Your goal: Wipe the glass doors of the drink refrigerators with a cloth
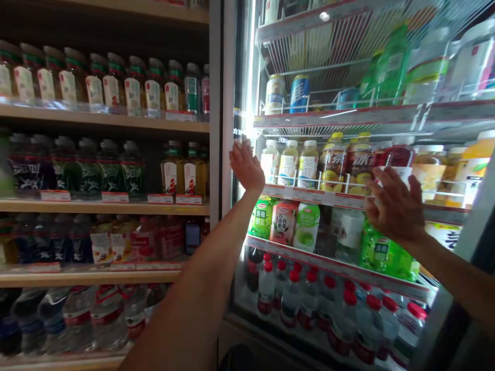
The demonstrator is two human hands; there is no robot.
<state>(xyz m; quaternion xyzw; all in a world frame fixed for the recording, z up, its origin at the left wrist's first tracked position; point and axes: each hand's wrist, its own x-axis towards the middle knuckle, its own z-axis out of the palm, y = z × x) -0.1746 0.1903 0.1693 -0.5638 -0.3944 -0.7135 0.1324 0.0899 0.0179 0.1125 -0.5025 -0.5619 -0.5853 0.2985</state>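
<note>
My left hand [247, 166] is raised, fingers stretched out, by the lit left edge of a drinks cooler [229, 226]. It holds nothing; whether it touches the glass or frame I cannot tell. To its right stand white-labelled tea bottles [288, 164]. My right hand [398, 206] is also open, fingers apart, in front of the cooler's middle shelves, with nothing in it. Nearest to it are a dark red bottle [400, 154], iced tea bottles with yellow caps [335, 161] and green bottles [381, 251] below. The hand hides part of these rows.
Wooden shelves [96, 206] on the left carry rows of bottled drinks. Large water bottles [77, 314] stand at the bottom left. Red-capped bottles [297, 296] fill the cooler's lowest level, and cans [299, 94] with green bottles [392, 64] sit higher up.
</note>
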